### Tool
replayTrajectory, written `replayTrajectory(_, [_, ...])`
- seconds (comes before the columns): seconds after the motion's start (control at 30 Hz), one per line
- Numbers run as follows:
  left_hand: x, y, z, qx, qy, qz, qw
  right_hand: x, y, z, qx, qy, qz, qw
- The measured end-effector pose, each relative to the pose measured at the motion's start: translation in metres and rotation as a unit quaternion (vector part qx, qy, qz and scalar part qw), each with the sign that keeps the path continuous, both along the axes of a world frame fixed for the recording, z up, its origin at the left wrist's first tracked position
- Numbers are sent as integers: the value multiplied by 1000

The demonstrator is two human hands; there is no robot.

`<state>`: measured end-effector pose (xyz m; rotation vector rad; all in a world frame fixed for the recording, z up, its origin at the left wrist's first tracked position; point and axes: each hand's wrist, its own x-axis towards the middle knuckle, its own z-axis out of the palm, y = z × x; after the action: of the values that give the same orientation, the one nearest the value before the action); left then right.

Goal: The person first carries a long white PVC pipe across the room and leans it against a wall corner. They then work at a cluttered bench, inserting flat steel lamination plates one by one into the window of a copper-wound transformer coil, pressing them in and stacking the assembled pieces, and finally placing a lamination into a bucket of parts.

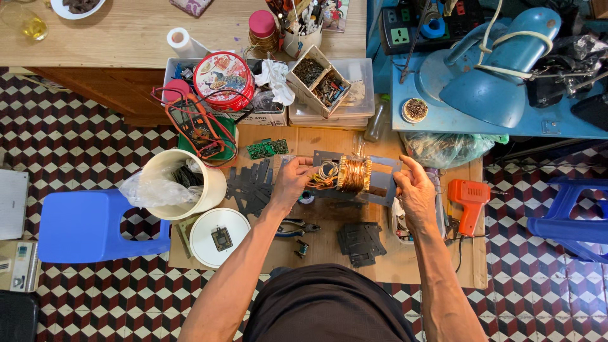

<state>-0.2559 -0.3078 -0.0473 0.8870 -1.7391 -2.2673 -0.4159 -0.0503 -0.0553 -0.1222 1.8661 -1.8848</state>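
1. Two hands hold one transformer (353,175) above the board (329,142): the left hand (292,180) has its fingers closed on the wire end, and the right hand (415,190) pinches the grey steel frame's outer edge with thumb and fingers.
2. Its copper coil sits mid-frame, between the hands; coloured leads bunch at the left-hand side.
3. Judged heavy for its size: steel plates plus dense winding, stiff, not slippery.
4. Thin plate edges look sharp, so flat faces are the safer hold.
5. Winding wire and leads seem fragile; gripping the frame spares them.
6. Loose plates (252,185) lie left of the transformer, pliers (296,228) below it, a drill (469,201) to its right.
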Motion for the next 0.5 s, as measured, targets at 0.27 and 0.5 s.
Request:
replayTrajectory(0.27, [-3, 4, -8, -6, -19, -8, 1000, 4, -1, 8, 48, 22, -12, 999])
replayTrajectory(0.5, [-4, 5, -1, 39, 18, -24, 999, 4, 3, 10, -16, -18, -16, 1000])
